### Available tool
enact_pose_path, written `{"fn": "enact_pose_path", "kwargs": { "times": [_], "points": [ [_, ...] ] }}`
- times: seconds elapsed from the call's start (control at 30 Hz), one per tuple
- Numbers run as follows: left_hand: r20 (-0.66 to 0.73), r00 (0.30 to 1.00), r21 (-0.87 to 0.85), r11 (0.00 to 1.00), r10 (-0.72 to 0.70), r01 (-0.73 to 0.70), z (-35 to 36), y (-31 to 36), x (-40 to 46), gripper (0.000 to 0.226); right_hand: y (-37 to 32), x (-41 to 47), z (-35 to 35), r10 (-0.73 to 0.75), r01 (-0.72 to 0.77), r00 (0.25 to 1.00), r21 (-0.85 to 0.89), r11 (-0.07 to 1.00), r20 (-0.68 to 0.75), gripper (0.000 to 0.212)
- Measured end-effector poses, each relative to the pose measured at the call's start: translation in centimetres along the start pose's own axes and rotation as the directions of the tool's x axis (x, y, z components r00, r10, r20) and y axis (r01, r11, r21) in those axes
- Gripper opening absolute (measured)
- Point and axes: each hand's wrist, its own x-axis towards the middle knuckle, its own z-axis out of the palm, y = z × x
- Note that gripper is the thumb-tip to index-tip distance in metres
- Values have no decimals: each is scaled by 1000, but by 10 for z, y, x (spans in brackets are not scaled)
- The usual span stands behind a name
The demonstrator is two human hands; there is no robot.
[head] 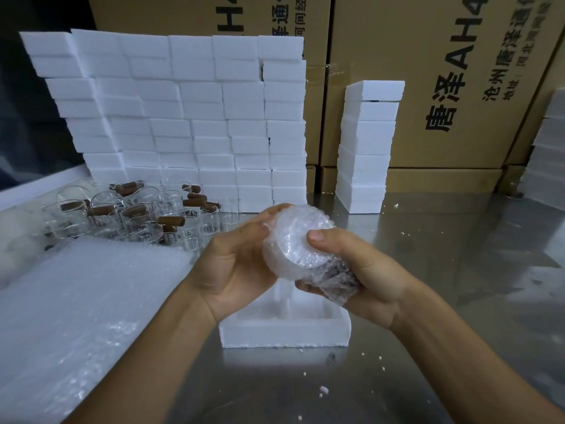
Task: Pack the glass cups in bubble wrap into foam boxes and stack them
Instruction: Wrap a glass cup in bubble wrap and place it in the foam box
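A wrapped cup [301,252] sits mid-frame between both hands, above an open foam box [284,330] on the worktop [443,316]. Bubble wrap sheets [79,307] lie lower left, bare glass cups [131,212] behind them. Foam box stacks [183,117] fill the upper left; a single column [367,148] stands right of them, cartons [443,71] behind.

Your wrapped cup [301,250]: glass blurred under bubble wrap, dark handle barely readable. Your left hand [237,264] and right hand [351,275] cover its sides. Open foam box [284,330]: interior mostly hidden behind your hands. Cardboard cartons [443,87]: print cut by top edge. Foam stack [547,148] cropped at right edge.
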Motion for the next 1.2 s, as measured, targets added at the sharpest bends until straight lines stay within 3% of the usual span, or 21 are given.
{"fn": "enact_pose_path", "kwargs": {
  "times": [0.13,0.3,0.43,0.5,0.63,0.77,0.83,0.93,1.03,1.1,1.2],
  "points": [
    [-24,1000,27,1000,-2,3,3,1,1,89,-1,-1,-2,-11,11,1000,-24,1000,-2,33],
    [-45,997,284,956,-58,69,-3,0,3,72,2,3,-7,-36,25,997,-141,990,-71,53],
    [-96,992,440,890,-86,120,-19,8,-3,74,1,3,-9,-164,99,981,-448,888,-107,57],
    [-98,993,607,786,-72,117,-23,13,-8,68,0,2,-10,-242,145,968,-643,752,-66,60],
    [-74,995,903,429,62,40,-23,21,-9,58,6,5,-11,-378,180,925,-913,366,31,57],
    [5,980,980,194,200,-44,-16,23,-7,55,14,11,-16,-500,229,860,-952,205,99,55],
    [22,963,989,136,268,-61,-17,20,-7,58,15,11,-20,-493,229,867,-937,263,73,58],
    [36,939,996,61,342,-61,-25,15,-6,62,15,12,-21,-422,197,903,-795,573,-81,52],
    [5,917,998,59,398,-31,-31,14,-4,62,12,15,-27,-437,279,875,-521,807,-208,29],
    [-17,929,995,94,371,-20,-34,15,-3,61,10,16,-30,-449,312,851,-426,849,-272,19],
    [-93,969,965,262,230,30,-33,17,-6,65,13,18,-33,-501,320,804,-478,818,-319,11]
  ]
}}
